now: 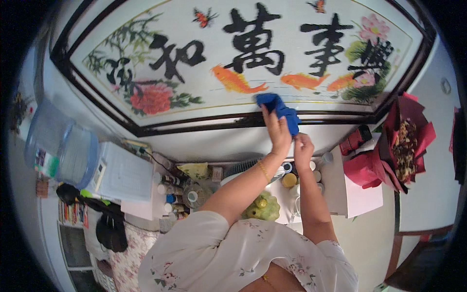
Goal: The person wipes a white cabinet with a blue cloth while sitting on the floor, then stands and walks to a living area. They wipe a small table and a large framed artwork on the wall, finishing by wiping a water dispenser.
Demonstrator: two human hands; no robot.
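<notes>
A blue cloth (282,111) lies against the lower part of a large framed picture (204,98) with black characters, orange fish and flowers. My left hand (276,133), with a yellow bracelet at the wrist, presses the cloth's upper part towards the picture, just above the dark frame's lower edge. Close beside it on the right, my right hand (303,145) pinches the cloth's lower end with bent fingers. Both arms reach up over a pale cabinet top, and part of the cloth covers the frame's lower rail.
Bottles and jars (175,189) stand on the cabinet, with a green ribbed object (264,208) under my arms. A large blue water bottle (60,142) on a dispenser (126,171) is at left. A dried bouquet (405,149) in red wrapping stands at right.
</notes>
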